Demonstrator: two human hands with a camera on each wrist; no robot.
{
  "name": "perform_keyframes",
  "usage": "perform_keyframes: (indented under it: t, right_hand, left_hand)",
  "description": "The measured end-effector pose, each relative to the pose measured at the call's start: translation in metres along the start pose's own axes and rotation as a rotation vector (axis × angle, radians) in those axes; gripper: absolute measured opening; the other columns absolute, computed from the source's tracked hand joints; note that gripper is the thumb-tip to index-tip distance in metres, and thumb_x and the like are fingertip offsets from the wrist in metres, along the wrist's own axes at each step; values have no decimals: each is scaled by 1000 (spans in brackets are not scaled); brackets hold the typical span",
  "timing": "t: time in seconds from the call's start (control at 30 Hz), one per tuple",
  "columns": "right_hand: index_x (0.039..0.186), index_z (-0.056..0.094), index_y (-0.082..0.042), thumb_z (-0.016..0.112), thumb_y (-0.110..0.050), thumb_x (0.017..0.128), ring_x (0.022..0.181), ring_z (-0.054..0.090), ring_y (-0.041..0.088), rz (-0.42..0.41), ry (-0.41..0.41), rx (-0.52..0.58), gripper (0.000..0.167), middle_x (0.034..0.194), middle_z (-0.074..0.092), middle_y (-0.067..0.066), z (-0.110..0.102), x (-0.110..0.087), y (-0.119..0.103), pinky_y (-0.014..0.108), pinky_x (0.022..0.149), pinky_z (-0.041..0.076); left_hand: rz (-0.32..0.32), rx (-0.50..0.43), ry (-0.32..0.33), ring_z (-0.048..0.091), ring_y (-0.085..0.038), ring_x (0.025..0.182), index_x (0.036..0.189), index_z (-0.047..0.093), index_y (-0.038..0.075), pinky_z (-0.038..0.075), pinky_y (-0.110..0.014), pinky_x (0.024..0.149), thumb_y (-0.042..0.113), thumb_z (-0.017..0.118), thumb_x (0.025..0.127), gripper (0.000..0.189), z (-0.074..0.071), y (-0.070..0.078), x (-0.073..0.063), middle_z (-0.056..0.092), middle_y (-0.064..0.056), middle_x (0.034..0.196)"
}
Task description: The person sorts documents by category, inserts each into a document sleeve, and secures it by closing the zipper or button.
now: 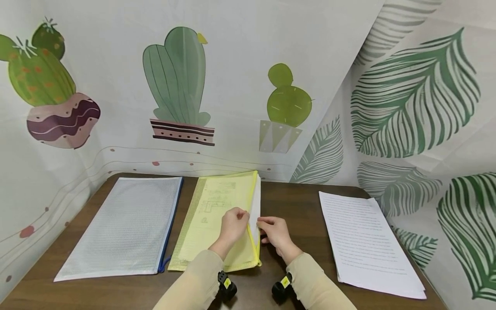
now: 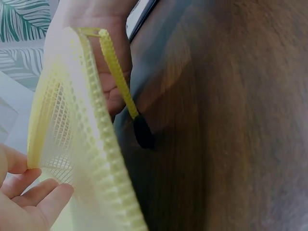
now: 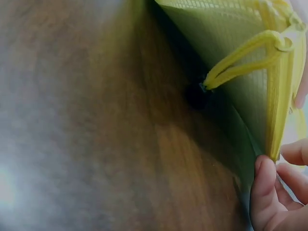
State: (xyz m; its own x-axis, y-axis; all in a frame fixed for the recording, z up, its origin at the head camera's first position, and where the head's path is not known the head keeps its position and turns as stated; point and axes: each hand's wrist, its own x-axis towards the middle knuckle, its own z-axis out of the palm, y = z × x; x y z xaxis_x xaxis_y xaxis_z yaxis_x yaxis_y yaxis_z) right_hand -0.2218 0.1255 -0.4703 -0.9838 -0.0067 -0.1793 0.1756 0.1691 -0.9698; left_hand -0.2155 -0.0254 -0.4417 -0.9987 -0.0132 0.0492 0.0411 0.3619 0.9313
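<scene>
Lying on the brown counter (image 1: 294, 200), a yellow zip pouch (image 1: 211, 226) gapes along its right side, where white paper (image 1: 255, 204) shows. The left-hand grip (image 1: 234, 226) pinches the upper zip edge between bent fingers; the right-hand grip (image 1: 277, 232) pinches the opposite edge with thumb and fingertips. A yellow cord (image 2: 118, 72) with a black end hangs at the near corner. To the left lies a whitish pouch (image 1: 125, 228) with a blue edge, and well apart to the right, a printed paper stack (image 1: 368, 241). Behind hangs a cactus-patterned cloth (image 1: 236, 86).
</scene>
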Motion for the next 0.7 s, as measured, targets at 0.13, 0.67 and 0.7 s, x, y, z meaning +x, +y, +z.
perform_keyframes:
  t: [0.13,0.67,0.7]
  right_hand:
    - [120,61,2,63,-13,88,61,59,10,-18,57,-1,35,97,68,14,1,7,-3,25,48,51]
    - [103,67,2,65,-15,87,58,56,14,-53,145,-88,24,82,63,11,4,26,-13,26,45,50]
    - [100,67,3,64,-15,87,59,56,14,-48,148,-88,22,79,62,11,3,27,-13,25,46,50]
  left_hand:
    - [6,-3,5,61,-23,86,96,66,-1,52,-35,74,12,55,92,18,1,0,-1,67,-14,96]
    - [19,32,-2,60,-20,82,93,66,0,51,-32,71,12,57,92,15,5,-2,-2,66,-12,92]
    - [19,31,-5,59,-20,82,93,65,0,51,-32,70,12,57,92,15,5,-2,-2,66,-12,92]
